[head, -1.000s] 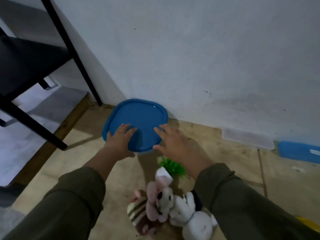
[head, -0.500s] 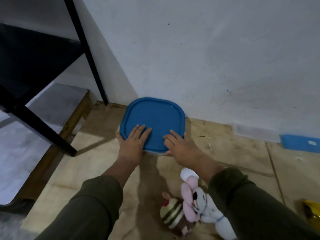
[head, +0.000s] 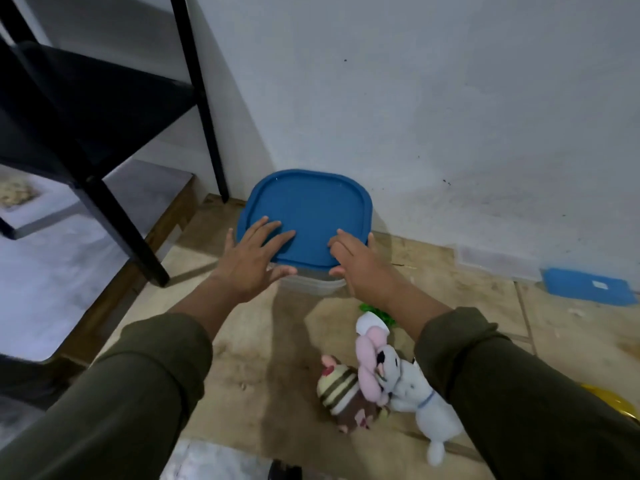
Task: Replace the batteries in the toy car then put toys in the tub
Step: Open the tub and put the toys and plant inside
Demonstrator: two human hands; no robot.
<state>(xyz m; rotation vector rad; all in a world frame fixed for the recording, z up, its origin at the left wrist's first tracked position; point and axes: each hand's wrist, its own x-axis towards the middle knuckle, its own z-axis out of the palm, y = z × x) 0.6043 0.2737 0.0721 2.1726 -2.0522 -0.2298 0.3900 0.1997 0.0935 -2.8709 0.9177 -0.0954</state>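
Tub point(head: 313, 284) sits on the floor point(head: 242, 358) against the wall point(head: 415, 98), blue lid point(head: 308, 216) on. Left hand point(head: 251, 258) flat, fingers spread on the lid's near-left corner, thumb just under the rim. Right hand point(head: 358, 259) open on the near-right corner, fingers over the edge; neither hand is clamped on anything. Plush toys point(head: 381, 386) lie on the floor nearer the person, apart from the tub. Black shelf frame point(head: 138, 251) stands to the left.

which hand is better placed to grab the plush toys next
Right. The right hand sits on the blue lid directly above the plush toys; the left hand is farther off across the floor.
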